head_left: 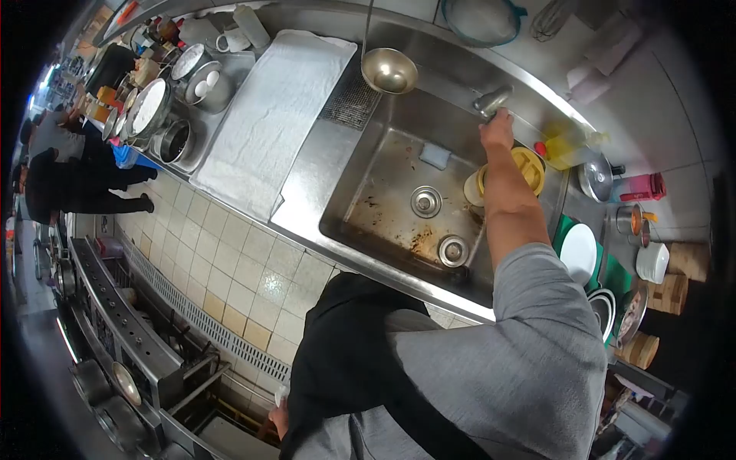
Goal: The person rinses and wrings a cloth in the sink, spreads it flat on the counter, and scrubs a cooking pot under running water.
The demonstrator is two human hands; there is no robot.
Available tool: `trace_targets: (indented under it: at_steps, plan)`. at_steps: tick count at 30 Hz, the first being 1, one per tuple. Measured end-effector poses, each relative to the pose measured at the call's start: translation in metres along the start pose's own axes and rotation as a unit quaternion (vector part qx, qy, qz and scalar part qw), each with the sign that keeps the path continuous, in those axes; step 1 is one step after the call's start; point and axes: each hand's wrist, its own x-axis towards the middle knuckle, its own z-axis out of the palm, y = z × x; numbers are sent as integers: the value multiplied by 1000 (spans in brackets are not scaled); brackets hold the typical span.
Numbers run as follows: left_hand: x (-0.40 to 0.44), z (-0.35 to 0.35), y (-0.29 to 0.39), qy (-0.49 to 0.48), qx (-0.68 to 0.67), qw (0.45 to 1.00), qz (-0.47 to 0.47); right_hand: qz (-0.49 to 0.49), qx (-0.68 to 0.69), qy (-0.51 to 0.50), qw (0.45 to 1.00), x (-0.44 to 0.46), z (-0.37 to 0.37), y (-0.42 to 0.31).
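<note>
right hand (pixel 499 130) — at arm's length

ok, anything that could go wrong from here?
1. The right hand reaches out past the yellow container; pulling back might knock it.
2. Brown grime lies near a round drain in the sink; if it's loose, it could clog the drain.
</note>
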Motion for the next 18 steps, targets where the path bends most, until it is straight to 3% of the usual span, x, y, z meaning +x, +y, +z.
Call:
trace_targets:
  at_steps: [2,3,6,8,9,10,11,12,14,16,18]
  plan:
    - [1,23,-11,26,214,976,-9,47,2,23,999,2,7,-1]
    - [0,20,-17,25,217,976,-13,47,0,19,999,-7,12,-4]
    - [-1,21,-6,-12,175,982,-65,97,144,153,973,-36,43,-23]
    - [7,18,-9,-100,398,908,84,5,105,216,971,-41,110,-2]
    - [6,17,-5,-101,399,908,83,5,104,215,971,-55,98,-9]
    - [3,14,15,-74,231,970,16,70,427,-14,901,-79,68,-23]
    - [1,13,28,-45,55,996,-53,122,680,-239,682,-93,44,-35]
    - [4,13,31,-45,56,996,-52,123,680,-238,682,-92,36,-38]
    - [15,15,39,16,224,973,-54,132,537,-120,825,-82,24,-38]
    - [14,12,56,17,173,982,-77,-49,368,95,924,-43,24,-11]
    - [12,6,71,20,124,987,-103,55,613,149,774,33,70,41]
